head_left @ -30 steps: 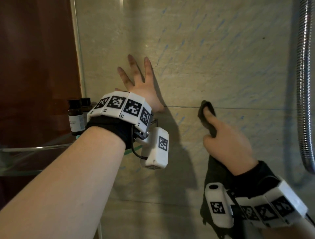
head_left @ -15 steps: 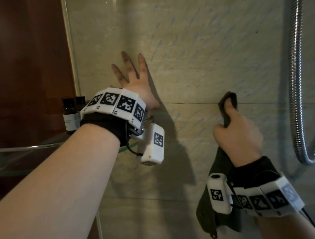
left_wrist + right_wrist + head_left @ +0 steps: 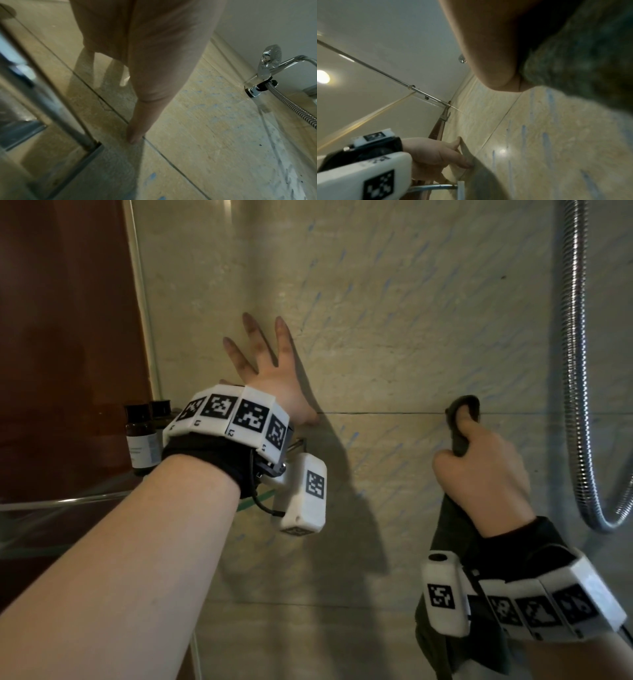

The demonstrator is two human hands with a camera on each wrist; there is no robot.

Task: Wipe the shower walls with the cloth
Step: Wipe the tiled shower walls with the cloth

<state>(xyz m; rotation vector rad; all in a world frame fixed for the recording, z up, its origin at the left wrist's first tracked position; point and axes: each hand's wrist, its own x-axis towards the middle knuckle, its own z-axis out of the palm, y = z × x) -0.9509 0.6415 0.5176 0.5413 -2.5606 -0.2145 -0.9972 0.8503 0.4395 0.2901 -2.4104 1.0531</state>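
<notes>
— How many hands are in view?
— Two: a left hand (image 3: 274,392) and a right hand (image 3: 486,474), each with one marker band at the wrist.
— Cloths?
— One dark cloth (image 3: 460,419).
— Bottles on the glass shelf (image 3: 61,503)?
— Two brown bottles (image 3: 140,436), possibly more behind the wrist.
— Shower fittings?
— One metal hose (image 3: 579,364) and one shower head (image 3: 272,56).

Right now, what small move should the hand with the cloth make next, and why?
Probably sweep the right hand and its dark cloth up the wall: blue streaks show above the tile seam where the cloth sits, and the left hand is spread flat on the wall.
</notes>
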